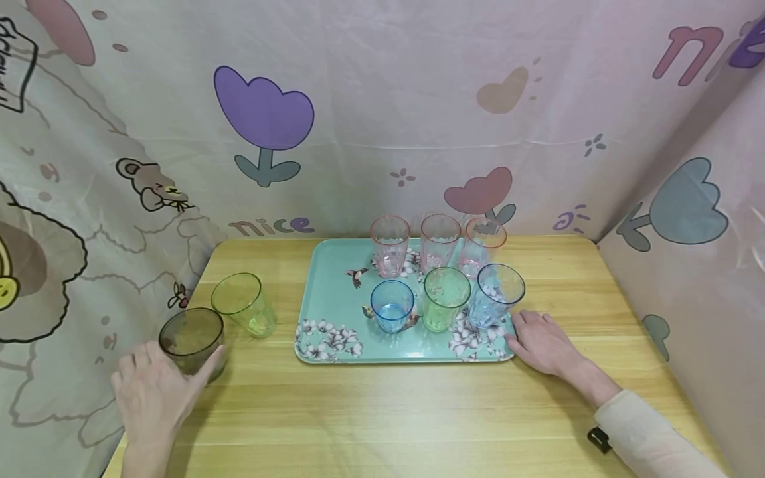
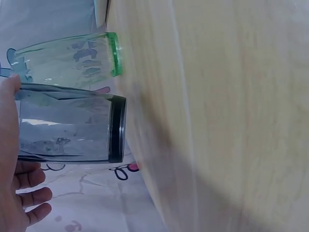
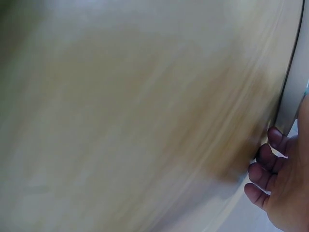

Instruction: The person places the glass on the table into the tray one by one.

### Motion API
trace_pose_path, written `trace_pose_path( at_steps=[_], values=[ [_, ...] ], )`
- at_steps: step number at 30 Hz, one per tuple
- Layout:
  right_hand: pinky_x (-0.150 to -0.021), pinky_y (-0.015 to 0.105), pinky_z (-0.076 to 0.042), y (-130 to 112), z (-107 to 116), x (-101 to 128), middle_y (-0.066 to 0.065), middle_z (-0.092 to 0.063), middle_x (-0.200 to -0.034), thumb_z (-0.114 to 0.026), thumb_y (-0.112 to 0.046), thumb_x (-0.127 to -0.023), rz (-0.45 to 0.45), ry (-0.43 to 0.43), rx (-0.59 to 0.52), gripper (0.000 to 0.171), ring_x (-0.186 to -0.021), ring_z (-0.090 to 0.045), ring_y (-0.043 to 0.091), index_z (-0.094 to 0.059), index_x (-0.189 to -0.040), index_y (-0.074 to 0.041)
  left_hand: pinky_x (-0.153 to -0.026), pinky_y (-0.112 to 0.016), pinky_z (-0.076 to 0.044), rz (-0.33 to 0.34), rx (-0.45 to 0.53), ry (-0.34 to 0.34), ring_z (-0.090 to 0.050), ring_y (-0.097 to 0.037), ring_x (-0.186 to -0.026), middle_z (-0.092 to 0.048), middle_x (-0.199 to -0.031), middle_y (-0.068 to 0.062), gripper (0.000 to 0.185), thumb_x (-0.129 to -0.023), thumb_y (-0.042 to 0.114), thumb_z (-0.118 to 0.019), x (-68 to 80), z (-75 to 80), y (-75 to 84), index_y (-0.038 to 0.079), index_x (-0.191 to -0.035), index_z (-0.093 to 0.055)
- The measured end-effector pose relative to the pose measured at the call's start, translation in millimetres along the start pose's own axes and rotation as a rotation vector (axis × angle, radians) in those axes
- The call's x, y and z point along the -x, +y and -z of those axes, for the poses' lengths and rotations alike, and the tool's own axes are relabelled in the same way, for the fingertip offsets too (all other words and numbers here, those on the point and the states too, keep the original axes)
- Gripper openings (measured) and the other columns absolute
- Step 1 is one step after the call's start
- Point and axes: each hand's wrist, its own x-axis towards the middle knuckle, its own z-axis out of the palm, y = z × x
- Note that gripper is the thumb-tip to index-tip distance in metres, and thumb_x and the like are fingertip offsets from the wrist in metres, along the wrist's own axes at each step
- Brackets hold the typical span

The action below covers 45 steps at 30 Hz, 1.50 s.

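Head view: the grey cup (image 1: pixel 191 338) at eight o'clock is wrapped by the left hand's (image 1: pixel 155 396) curled fingers for lifting, while the tray (image 1: pixel 335 345) is steadied by the right hand's (image 1: pixel 540 342) relaxed fingers.

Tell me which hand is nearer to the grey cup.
Left. The left hand is at the grey cup, thumb and fingers around its side. The right hand rests across the table at the right front corner of the tray, far from that cup.

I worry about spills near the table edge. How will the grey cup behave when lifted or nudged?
The grey cup looks thin-walled, clear and empty, so probably light. It is tall with a narrower base, so a sideways nudge might tip it. The left hand wraps its smooth side; it may be slippery.
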Motion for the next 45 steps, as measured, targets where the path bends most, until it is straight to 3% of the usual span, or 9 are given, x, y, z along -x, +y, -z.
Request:
trace_pose_path(
  at_steps=[3, 7, 10, 17, 24, 34, 45],
  values=[
    [-0.097, 0.06, -0.049, -0.1, 0.1, 0.1, 0.017, -0.067, -0.105, -0.059, -0.034, -0.102, -0.001, -0.002, 0.003, 0.051, -0.108, -0.066, 0.038, -0.06, -0.131, 0.008, -0.054, -0.046, -0.025, -0.058, -0.004, 0.056, -0.044, -0.051, -0.063, -0.048, -0.069, -0.031, 0.111, -0.075, 0.1, -0.044, 1.1, 2.5, 3.2, -0.011, -0.077, -0.046],
    [-0.098, 0.06, -0.049, -0.3, 0.3, 0.4, 0.018, -0.067, -0.106, -0.059, -0.034, -0.102, -0.002, -0.003, 0.003, 0.052, -0.109, -0.066, 0.039, -0.06, -0.132, 0.009, -0.052, -0.042, -0.022, -0.144, -0.062, 0.128, -0.041, -0.047, -0.057, -0.045, -0.064, -0.027, 0.11, -0.079, 0.101, -0.03, 1.6, 7.6, 8.5, -0.008, -0.073, -0.043],
    [-0.098, 0.06, -0.049, -0.4, 0.2, 0.7, 0.017, -0.067, -0.106, -0.059, -0.034, -0.102, -0.001, 0.0, 0.002, 0.052, -0.109, -0.066, 0.038, -0.06, -0.131, 0.008, -0.05, -0.04, -0.019, -0.191, -0.094, 0.185, -0.04, -0.045, -0.054, -0.042, -0.06, -0.024, 0.109, -0.081, 0.1, -0.029, 1.5, 12.3, 14.1, -0.007, -0.071, -0.042],
    [-0.096, 0.059, -0.049, -0.9, 0.3, 1.2, 0.016, -0.066, -0.104, -0.059, -0.034, -0.102, 0.0, 0.007, 0.005, 0.049, -0.107, -0.066, 0.038, -0.061, -0.129, 0.007, -0.048, -0.038, -0.015, -0.231, -0.085, 0.287, -0.037, -0.044, -0.049, -0.04, -0.057, -0.023, 0.107, -0.081, 0.099, -0.028, -0.1, 23.5, 31.6, -0.006, -0.068, -0.04],
    [-0.096, 0.059, -0.049, -1.2, 0.2, 1.0, 0.016, -0.067, -0.104, -0.058, -0.034, -0.102, 0.007, 0.007, 0.002, 0.049, -0.107, -0.066, 0.037, -0.061, -0.128, 0.007, -0.047, -0.043, -0.021, -0.281, -0.123, 0.268, -0.043, -0.045, -0.05, -0.048, -0.064, -0.027, 0.112, -0.081, 0.099, -0.026, 1.3, 29.2, 43.4, -0.01, -0.079, -0.05],
    [-0.093, 0.057, -0.049, -0.8, 0.9, 0.9, 0.017, -0.067, -0.106, -0.059, -0.034, -0.102, 0.005, 0.015, 0.008, 0.047, -0.107, -0.066, 0.037, -0.061, -0.126, 0.006, -0.049, -0.043, -0.024, -0.365, -0.061, 0.265, -0.045, -0.044, -0.053, -0.047, -0.063, -0.023, 0.107, -0.083, 0.097, -0.027, -3.2, 38.9, 68.0, -0.008, -0.077, -0.049],
    [-0.09, 0.056, -0.049, -1.6, 0.5, 1.3, 0.015, -0.065, -0.103, -0.059, -0.034, -0.102, 0.008, 0.026, 0.025, 0.042, -0.104, -0.064, 0.036, -0.062, -0.12, 0.003, -0.058, -0.051, -0.037, -0.389, -0.031, 0.187, -0.052, -0.047, -0.065, -0.058, -0.075, -0.029, 0.113, -0.081, 0.099, -0.029, -2.1, 34.6, 73.7, -0.011, -0.086, -0.055]
  ],
)
